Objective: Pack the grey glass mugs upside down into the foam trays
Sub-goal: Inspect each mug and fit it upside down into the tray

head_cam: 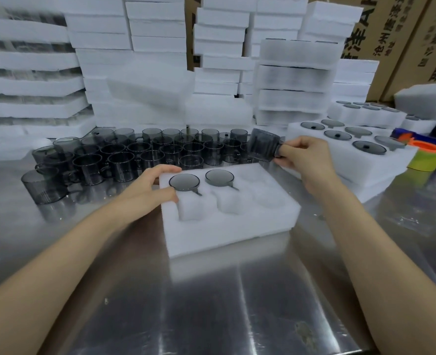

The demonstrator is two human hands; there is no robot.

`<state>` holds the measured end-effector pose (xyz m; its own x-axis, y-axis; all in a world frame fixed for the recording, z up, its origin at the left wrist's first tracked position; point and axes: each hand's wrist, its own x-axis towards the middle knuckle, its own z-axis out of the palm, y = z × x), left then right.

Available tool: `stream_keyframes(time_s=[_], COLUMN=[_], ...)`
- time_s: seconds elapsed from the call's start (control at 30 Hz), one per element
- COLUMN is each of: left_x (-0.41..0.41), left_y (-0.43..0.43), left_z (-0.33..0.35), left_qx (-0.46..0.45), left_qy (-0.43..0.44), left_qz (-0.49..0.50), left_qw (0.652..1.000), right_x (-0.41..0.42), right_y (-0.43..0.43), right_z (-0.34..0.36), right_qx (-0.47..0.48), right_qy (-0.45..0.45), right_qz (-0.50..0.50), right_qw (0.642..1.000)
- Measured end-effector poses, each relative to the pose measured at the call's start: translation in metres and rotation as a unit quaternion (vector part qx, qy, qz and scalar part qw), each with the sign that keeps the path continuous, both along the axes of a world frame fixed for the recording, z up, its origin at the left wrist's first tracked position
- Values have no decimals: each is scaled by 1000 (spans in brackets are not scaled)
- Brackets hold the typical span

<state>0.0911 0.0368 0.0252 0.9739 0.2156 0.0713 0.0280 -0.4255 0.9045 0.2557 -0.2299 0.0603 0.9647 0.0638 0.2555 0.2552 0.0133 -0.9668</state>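
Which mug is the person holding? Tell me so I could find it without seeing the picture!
Start at the white foam tray in the middle of the shiny metal table. Look just past its far right corner, where the right hand pinches a grey glass mug by its handle. It is the only mug up in the air and tilted; the others stand on the table or sit in foam.

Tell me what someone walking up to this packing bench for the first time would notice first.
Probably the crowd of grey glass mugs standing on the steel table at the back left, with walls of stacked white foam behind them. In the middle lies a foam tray holding two mugs upside down in its far row, steadied by the left hand. The right hand holds another mug by its handle above the tray's far right corner.
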Motion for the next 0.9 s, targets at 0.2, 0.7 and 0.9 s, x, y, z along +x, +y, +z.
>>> stream_keyframes(time_s=[0.2,0.7,0.9], left_x=[2,1,4], left_y=[-5,-6,-5], left_z=[0,-2,-6], left_qx=[30,36,22], left_qy=[-8,-11,-25], left_qz=[8,-9,-16], left_qw=[999,999,999], right_x=[-6,-12,-13], right_y=[7,8,9], right_z=[-7,-4,-2], right_qx=[-140,-332,-343], right_qy=[-61,-241,-289], right_qz=[39,84,102], right_qw=[988,908,888])
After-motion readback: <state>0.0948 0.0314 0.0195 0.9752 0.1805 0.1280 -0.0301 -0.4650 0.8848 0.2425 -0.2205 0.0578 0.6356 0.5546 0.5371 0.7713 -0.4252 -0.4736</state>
